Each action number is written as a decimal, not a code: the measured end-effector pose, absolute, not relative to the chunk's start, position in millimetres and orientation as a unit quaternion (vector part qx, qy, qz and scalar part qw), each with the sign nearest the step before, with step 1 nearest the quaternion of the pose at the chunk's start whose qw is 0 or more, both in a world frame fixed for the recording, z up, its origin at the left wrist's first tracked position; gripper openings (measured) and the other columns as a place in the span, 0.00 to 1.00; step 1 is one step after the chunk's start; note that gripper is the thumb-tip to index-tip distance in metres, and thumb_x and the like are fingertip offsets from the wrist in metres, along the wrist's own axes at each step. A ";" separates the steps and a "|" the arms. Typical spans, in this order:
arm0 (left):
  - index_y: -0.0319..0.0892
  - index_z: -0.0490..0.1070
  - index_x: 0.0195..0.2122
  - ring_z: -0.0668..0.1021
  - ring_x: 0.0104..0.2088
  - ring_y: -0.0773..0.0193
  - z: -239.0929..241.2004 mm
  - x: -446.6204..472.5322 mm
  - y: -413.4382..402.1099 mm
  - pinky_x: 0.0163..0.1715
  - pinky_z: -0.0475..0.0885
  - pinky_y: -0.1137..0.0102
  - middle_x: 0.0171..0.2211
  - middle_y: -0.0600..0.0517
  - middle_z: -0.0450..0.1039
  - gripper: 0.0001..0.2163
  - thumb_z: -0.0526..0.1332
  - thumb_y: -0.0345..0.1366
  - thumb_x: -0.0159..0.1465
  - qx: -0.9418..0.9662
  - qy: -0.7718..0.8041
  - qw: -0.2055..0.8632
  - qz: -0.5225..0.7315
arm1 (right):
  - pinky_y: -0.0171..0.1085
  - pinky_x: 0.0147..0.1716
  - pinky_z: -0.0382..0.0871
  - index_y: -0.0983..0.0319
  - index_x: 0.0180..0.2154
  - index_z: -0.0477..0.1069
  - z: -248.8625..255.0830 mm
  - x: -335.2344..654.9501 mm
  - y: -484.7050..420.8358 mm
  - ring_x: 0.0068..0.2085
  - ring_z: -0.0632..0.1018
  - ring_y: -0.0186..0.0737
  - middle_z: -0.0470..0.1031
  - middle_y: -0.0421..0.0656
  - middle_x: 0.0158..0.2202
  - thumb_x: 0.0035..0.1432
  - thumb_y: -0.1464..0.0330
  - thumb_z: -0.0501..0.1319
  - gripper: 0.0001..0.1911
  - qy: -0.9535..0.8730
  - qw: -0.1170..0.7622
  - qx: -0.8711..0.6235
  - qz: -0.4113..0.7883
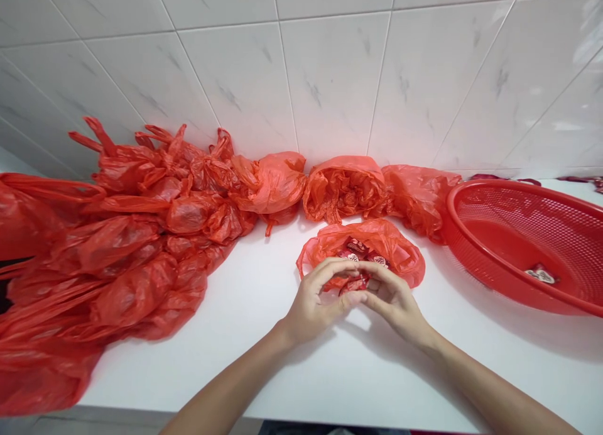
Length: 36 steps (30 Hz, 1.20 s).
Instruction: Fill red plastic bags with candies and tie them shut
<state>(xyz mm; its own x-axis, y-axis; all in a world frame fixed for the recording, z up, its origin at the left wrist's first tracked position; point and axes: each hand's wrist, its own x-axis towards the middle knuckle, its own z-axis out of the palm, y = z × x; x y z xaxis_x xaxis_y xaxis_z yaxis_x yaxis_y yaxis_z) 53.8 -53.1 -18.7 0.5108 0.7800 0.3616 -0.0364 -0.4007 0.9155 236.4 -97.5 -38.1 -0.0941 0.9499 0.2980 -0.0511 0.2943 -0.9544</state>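
With fingers of left hand (308, 303) and right hand (402, 303) half curled, tips meeting, work low at near rim of open bag (407, 259); cannot tell whether gripping anything. Avoid snagging bag's thin plastic or disturbing packets (379, 259) inside.

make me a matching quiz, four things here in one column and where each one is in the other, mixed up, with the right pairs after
Things
1. White wall of tiles with grey streaks
2. Perforated red plastic basket
3. Heap of red plastic bags with handles
4. Open red plastic bag holding small wrapped packets

Places
A. On the right of the white table
B. Near the middle, partly hidden by the left hand and right hand
C. Rising at the back
D. On the left of the table

Right pairs: 1-C, 2-A, 3-D, 4-B
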 end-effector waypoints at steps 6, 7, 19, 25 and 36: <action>0.44 0.81 0.45 0.81 0.45 0.57 -17.3 53.9 -51.5 0.50 0.76 0.63 0.43 0.45 0.81 0.08 0.66 0.37 0.66 0.730 0.301 0.409 0.457 | 0.40 0.39 0.82 0.56 0.47 0.74 -29.4 247.8 -95.5 0.40 0.84 0.42 0.82 0.45 0.42 0.63 0.59 0.67 0.13 -0.555 0.603 -0.391 0.419; 0.44 0.81 0.45 0.81 0.44 0.57 -17.4 54.0 -51.3 0.49 0.76 0.63 0.43 0.45 0.81 0.09 0.66 0.37 0.66 0.731 0.298 0.410 0.457 | 0.41 0.40 0.82 0.56 0.47 0.74 -28.5 248.4 -95.9 0.41 0.84 0.43 0.82 0.46 0.42 0.62 0.59 0.68 0.14 -0.559 0.603 -0.394 0.410; 0.46 0.81 0.51 0.82 0.45 0.57 -19.6 56.1 -55.0 0.47 0.78 0.64 0.45 0.45 0.82 0.14 0.68 0.36 0.64 0.749 0.260 0.410 0.451 | 0.38 0.37 0.80 0.57 0.45 0.79 -30.7 248.7 -100.2 0.39 0.82 0.42 0.82 0.46 0.41 0.59 0.60 0.71 0.14 -0.595 0.606 -0.427 0.311; 0.47 0.81 0.50 0.82 0.43 0.59 -23.3 55.8 -55.1 0.44 0.78 0.66 0.43 0.46 0.82 0.12 0.67 0.34 0.65 0.744 0.248 0.414 0.462 | 0.38 0.35 0.80 0.57 0.44 0.79 -29.5 250.8 -101.9 0.38 0.83 0.43 0.83 0.45 0.39 0.62 0.60 0.68 0.11 -0.626 0.591 -0.432 0.269; 0.49 0.82 0.48 0.82 0.43 0.60 -20.5 57.2 -54.8 0.46 0.78 0.67 0.42 0.47 0.82 0.10 0.67 0.36 0.65 0.714 0.240 0.472 0.458 | 0.36 0.33 0.80 0.56 0.42 0.81 -27.3 252.9 -101.4 0.39 0.83 0.42 0.84 0.44 0.38 0.61 0.65 0.69 0.07 -0.641 0.608 -0.401 0.243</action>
<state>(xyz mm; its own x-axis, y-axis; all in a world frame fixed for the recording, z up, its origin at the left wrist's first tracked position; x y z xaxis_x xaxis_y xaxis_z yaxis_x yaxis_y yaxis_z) 57.2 -54.8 -20.5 0.4660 0.7747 0.4275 -0.0898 -0.4392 0.8939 252.9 -101.4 -27.3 0.0600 0.8092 0.5845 0.2198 0.5605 -0.7985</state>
